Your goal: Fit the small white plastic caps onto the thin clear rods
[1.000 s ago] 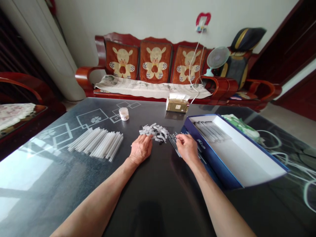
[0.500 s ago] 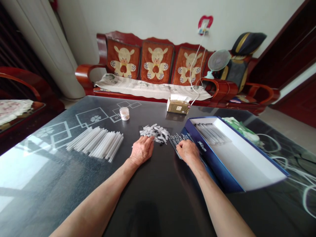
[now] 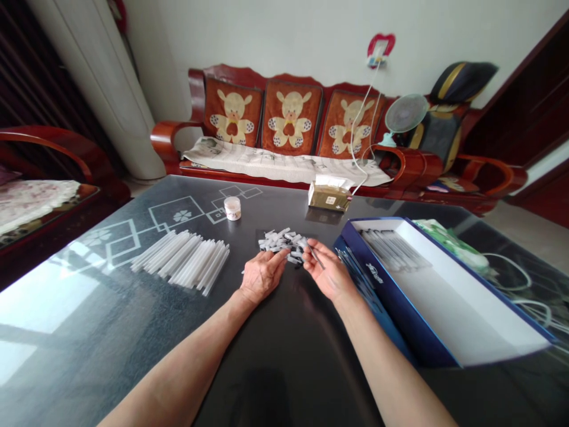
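My right hand [image 3: 328, 274] pinches a thin dark pen refill [image 3: 316, 256], tilted, close to the right side of a heap of small white and black pen caps [image 3: 280, 238]. My left hand [image 3: 263, 276] rests at the heap's near edge with bent fingers, its fingertips at the caps. A small pale tip pokes out on that hand's left side; what the palm covers is hidden. To the left lies a row of translucent white pen barrels [image 3: 184, 259]. More dark refills [image 3: 351, 264] lie to the right of my right hand, beside a blue box.
The blue box [image 3: 438, 290] with a white inside holds a bundle of finished-looking pens [image 3: 395, 249] at its far end. A small round tub [image 3: 232, 209] and a tissue box [image 3: 329, 194] stand farther back. A green packet [image 3: 451, 243] and white cables [image 3: 511, 270] lie right.
My right hand has lifted from the refills and moved left to the caps with one refill in its fingers. My left hand stays by the heap. The view has shifted slightly.
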`<state>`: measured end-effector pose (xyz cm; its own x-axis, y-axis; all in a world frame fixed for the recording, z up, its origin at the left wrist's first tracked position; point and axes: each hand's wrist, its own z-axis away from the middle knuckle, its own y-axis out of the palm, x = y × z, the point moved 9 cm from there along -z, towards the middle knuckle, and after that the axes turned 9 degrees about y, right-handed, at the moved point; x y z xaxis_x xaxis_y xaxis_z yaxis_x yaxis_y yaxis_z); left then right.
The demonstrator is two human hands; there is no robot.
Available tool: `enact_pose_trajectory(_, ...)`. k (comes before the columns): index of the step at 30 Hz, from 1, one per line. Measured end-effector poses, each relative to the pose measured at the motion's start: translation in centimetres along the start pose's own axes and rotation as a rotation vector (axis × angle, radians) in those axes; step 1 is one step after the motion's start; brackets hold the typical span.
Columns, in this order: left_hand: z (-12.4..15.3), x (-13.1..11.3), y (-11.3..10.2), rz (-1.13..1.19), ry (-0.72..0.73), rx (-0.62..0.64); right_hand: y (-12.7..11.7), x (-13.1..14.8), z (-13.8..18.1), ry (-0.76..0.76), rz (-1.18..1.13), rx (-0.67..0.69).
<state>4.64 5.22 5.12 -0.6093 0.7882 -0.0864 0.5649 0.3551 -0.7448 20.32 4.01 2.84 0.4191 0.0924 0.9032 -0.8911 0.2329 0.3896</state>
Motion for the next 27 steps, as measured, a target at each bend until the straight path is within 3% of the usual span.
enact_pose_trajectory(3, -0.2, 0.0, -0.3, 0.031, -0.013, -0.013, 1.1, -2.2, -0.4, 0.020, -0.124, 0.034)
enact_pose_trajectory(7, -0.2, 0.1, -0.3, 0.036, -0.028, 0.000, 0.7, -3.9, -0.9, 0.007, -0.149, -0.027)
enact_pose_trajectory(13, -0.1, 0.2, 0.2, 0.048, -0.043, 0.032, 0.2, -4.1, -1.1, -0.072, -0.030, -0.091)
enact_pose_trajectory(27, -0.1, -0.4, -0.1, 0.067, -0.004, 0.036, 1.6, -3.1, -0.2, -0.187, 0.317, -0.066)
